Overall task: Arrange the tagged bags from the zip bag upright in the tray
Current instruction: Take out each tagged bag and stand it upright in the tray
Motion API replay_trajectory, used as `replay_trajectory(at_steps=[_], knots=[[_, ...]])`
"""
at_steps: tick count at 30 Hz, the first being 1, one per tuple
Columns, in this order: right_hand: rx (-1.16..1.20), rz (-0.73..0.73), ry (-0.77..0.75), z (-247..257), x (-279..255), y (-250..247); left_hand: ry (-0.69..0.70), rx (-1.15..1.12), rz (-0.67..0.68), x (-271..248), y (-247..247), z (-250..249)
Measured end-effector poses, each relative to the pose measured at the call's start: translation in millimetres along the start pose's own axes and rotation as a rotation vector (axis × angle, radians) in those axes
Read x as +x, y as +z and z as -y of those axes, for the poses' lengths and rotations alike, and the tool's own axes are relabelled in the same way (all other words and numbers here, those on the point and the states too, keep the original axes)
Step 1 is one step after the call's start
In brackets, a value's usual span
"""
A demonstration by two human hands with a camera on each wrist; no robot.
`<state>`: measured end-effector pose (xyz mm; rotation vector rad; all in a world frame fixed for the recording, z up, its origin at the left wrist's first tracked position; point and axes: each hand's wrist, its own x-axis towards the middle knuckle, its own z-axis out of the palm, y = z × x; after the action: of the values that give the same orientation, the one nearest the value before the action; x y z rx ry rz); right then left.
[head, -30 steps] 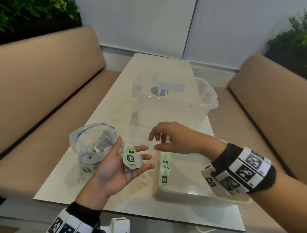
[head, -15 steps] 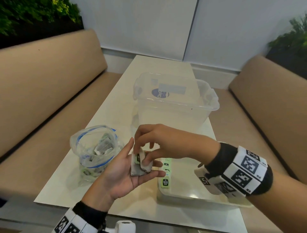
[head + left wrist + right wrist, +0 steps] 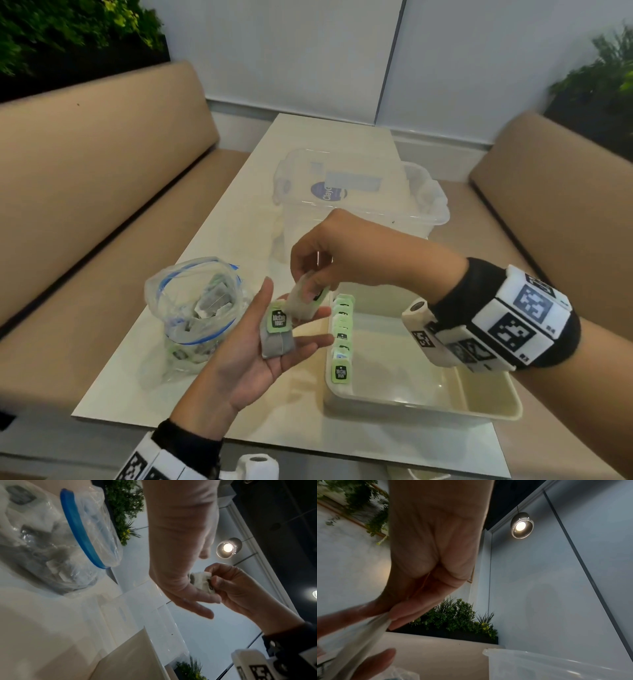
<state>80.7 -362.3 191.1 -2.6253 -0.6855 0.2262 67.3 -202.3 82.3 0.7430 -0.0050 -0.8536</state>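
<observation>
My left hand (image 3: pixel 260 346) lies palm up over the table with straight fingers, and a tea bag with a green tag (image 3: pixel 276 332) rests on them. Just above it my right hand (image 3: pixel 310 291) pinches a second tea bag (image 3: pixel 303 301) between thumb and fingers; that bag (image 3: pixel 202 580) shows in the left wrist view too, and in the right wrist view its pale edge (image 3: pixel 368 632) hangs below my fingertips. The open zip bag (image 3: pixel 195 308) with more tea bags stands left of my left hand. In the cream tray (image 3: pixel 472 407), several tagged bags (image 3: pixel 342 337) stand upright along the left wall.
A clear plastic storage box (image 3: pixel 359 209) stands on the white table (image 3: pixel 239 212) behind my hands. Tan bench seats (image 3: pixel 85 178) run along both sides of the table. Most of the tray's floor is bare.
My right hand came over to my left palm, took hold of one of the two tea bags lying there and lifted it off. One bag stays on my left fingers.
</observation>
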Motion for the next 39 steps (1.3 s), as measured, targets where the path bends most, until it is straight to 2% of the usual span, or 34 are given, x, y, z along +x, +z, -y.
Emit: replay_trajectory(at_steps=[3,6,13,16,18,20,23,25,31,36,39], knots=[[-0.057,-0.032,0.017,0,-1,-4,0.156,0.192,-0.073,-1,-1,4],[-0.085,-0.045,0.003,1,-3,-6,0.248,0.320,-0.153,1,1,9],[-0.103,-0.081,-0.069,5,-7,-6,0.303,0.362,-0.190,5,3,15],[-0.163,-0.042,-0.039,0,-15,-6,0.286,0.331,-0.219,5,-2,13],[-0.232,0.055,0.034,-8,-23,-5,0.280,0.277,-0.261,4,-9,10],[-0.271,0.226,0.113,-21,-30,3,0.265,0.209,-0.300,2,-18,7],[-0.205,0.542,0.216,-40,-35,27,0.232,0.144,-0.332,-1,-28,4],[-0.137,0.690,0.238,-49,-34,44,0.218,0.123,-0.338,-3,-31,2],[0.005,0.815,0.272,-64,-22,72,0.205,0.105,-0.314,-5,-34,3],[-0.047,0.855,0.317,-72,-15,86,0.207,0.103,-0.304,-8,-35,3],[-0.073,0.839,0.287,-74,-14,92,0.206,0.103,-0.314,-9,-36,3]])
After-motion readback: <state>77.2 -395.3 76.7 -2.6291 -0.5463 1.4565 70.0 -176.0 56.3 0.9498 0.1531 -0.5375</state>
